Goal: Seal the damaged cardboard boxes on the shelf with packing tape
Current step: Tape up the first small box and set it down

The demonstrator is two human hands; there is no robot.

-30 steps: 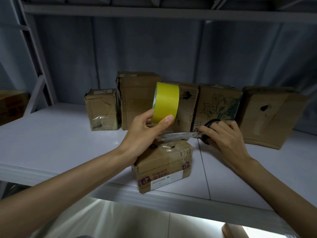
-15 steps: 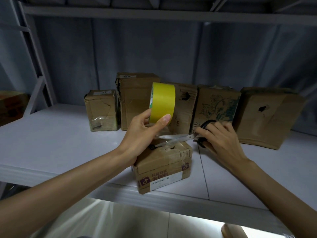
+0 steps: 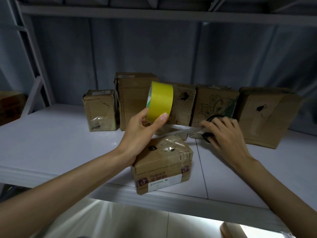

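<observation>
My left hand (image 3: 139, 133) grips a yellow roll of packing tape (image 3: 160, 101), held upright above a small cardboard box (image 3: 163, 164) at the shelf's front edge. That box has clear tape across its top and a white label on its front. My right hand (image 3: 223, 134) holds black-handled scissors (image 3: 188, 131), their blades pointing left under the roll, just above the small box. A strip of tape between the roll and the box is hard to make out.
Several worn cardboard boxes stand in a row at the back of the white shelf (image 3: 51, 143): a small one (image 3: 100, 110), a tall one (image 3: 132, 98), and others with holes (image 3: 264, 115). An upper shelf beam (image 3: 154, 14) runs overhead. Another box (image 3: 10, 107) sits far left.
The roll in my left hand has shifted slightly left. My right hand has brought the scissors a little leftward, their blades under the roll.
</observation>
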